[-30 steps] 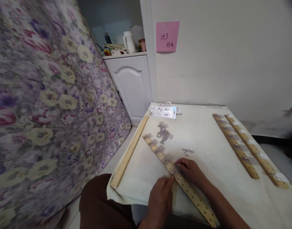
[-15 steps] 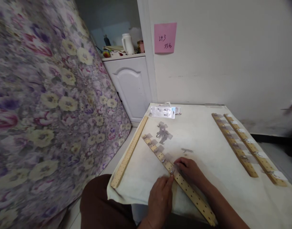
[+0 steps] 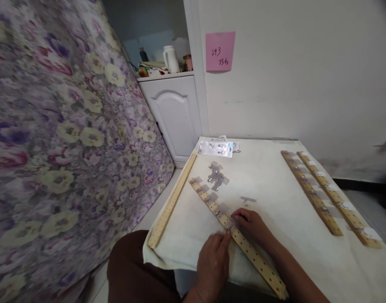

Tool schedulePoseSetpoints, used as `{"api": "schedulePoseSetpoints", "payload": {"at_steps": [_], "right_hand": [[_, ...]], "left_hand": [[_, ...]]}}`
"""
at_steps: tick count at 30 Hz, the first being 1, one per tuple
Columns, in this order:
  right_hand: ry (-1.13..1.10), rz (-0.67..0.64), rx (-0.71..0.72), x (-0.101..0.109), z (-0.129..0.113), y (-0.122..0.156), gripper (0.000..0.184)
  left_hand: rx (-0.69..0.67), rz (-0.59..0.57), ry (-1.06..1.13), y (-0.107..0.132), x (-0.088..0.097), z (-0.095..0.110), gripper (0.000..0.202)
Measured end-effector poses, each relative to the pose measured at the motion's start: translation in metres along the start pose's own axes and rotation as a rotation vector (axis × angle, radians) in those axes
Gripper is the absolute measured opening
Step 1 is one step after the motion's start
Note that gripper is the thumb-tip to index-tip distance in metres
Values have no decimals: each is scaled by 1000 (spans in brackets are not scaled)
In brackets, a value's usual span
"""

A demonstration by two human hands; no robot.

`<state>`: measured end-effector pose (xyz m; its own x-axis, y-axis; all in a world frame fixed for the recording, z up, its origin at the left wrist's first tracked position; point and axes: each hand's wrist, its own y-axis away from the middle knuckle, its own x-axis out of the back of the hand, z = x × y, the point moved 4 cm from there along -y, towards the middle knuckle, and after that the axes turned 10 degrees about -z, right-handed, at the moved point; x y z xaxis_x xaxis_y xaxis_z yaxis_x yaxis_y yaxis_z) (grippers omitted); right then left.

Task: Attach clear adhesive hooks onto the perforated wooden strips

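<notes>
A long perforated wooden strip (image 3: 252, 256) lies diagonally on the white cloth-covered table (image 3: 268, 181), with small metal hooks on clear pads fixed along its far half. My left hand (image 3: 213, 263) rests at its near side, fingertips pressed against a small hook (image 3: 229, 227) on the strip. From the far side my right hand (image 3: 251, 225) pinches the same hook, fingers curled. A loose hook (image 3: 247, 200) lies just beyond my right hand, and a pile of several more hooks (image 3: 216, 176) sits farther back.
A bare wooden strip (image 3: 172, 202) lies along the table's left edge. Two strips fitted with hooks (image 3: 319, 195) lie at the right. A clear hook package (image 3: 215, 148) sits at the far edge. A floral mattress (image 3: 63, 139) stands left; a white cabinet (image 3: 174, 113) and pink note (image 3: 220, 50) are behind.
Nothing has visibly moved; both hands stay on the same hook on the strip, and only the camera has shifted slightly.
</notes>
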<state>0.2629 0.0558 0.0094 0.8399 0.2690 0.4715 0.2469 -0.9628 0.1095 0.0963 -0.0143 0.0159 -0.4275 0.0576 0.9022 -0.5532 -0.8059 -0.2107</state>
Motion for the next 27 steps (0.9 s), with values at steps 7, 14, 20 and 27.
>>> {"api": "schedulePoseSetpoints", "payload": {"at_steps": [7,14,20,27], "right_hand": [[-27,-8,4,1,-3,1,25],[-32,-4,15,-1,0,1,25],[-8,1,14,0,-2,2,24],[95,24,22,-2,-6,7,20]], "left_hand": [[19,-45,0,0,-3,0,50],[16,-20,-8,0,-2,0,49],[25,-40,-30,-1,-1,1,46],[22,-6,-48,-2,0,3,45]]}}
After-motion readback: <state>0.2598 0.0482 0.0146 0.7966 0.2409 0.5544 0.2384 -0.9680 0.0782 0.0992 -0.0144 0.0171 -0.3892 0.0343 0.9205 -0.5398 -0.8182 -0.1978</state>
